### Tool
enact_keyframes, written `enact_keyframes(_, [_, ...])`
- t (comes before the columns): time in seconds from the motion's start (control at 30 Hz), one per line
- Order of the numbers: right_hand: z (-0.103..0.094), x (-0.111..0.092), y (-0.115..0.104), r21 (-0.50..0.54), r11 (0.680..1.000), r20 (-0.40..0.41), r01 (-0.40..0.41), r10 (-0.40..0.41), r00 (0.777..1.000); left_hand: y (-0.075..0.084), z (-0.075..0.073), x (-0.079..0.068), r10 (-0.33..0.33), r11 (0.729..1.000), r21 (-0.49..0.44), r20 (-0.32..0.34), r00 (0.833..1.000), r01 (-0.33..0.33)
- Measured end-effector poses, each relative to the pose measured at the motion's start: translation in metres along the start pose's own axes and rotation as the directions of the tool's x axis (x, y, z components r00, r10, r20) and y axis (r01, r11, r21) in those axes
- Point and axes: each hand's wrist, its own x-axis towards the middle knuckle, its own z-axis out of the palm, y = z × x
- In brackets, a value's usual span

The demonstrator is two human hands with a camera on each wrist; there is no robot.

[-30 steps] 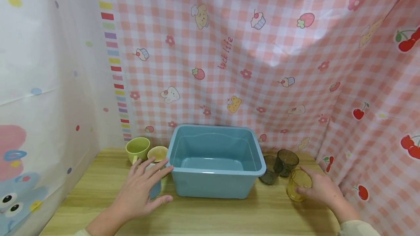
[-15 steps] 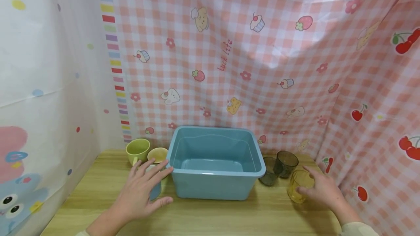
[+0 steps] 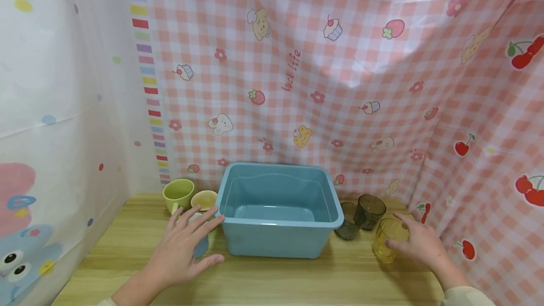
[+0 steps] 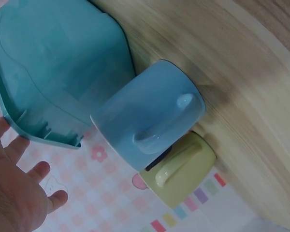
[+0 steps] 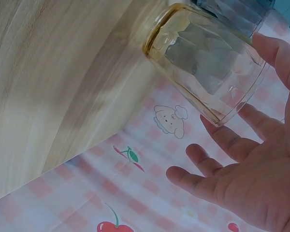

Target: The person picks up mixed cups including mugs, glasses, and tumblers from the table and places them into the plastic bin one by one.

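Note:
My left hand [image 3: 178, 247], fingers spread, hovers over a blue mug [image 4: 150, 113] that it mostly covers in the head view. Behind that mug stand a green mug [image 3: 178, 192] and a pale yellow cup [image 3: 204, 199]. At the right, an amber drinking glass [image 3: 384, 245] stands upright on the table. My right hand [image 3: 425, 247] is beside it, thumb and forefinger spread on either side of the rim. In the right wrist view the fingers [image 5: 227, 140] are extended near the glass's mouth, not curled round it.
A blue plastic bin [image 3: 276, 240] stands in the middle of the wooden table [image 3: 272, 282], nothing visible inside. Two dark smoky glasses, a nearer one [image 3: 347, 231] and a farther one [image 3: 374, 207], stand at its right. A checked cloth [image 3: 272, 107] hangs behind.
My right hand has shifted very slightly to the right beside the amber glass. The left hand keeps its place, and the cups and bin stand as before.

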Motion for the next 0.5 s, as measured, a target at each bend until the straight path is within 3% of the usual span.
enact_keyframes(0.5, [-0.0077,-0.0029,0.0,-0.008,0.999,0.02,-0.031,0.031,0.999,-0.0002,0.0008,-0.0001,-0.004,1.0,-0.006,0.002,1.0,0.004])
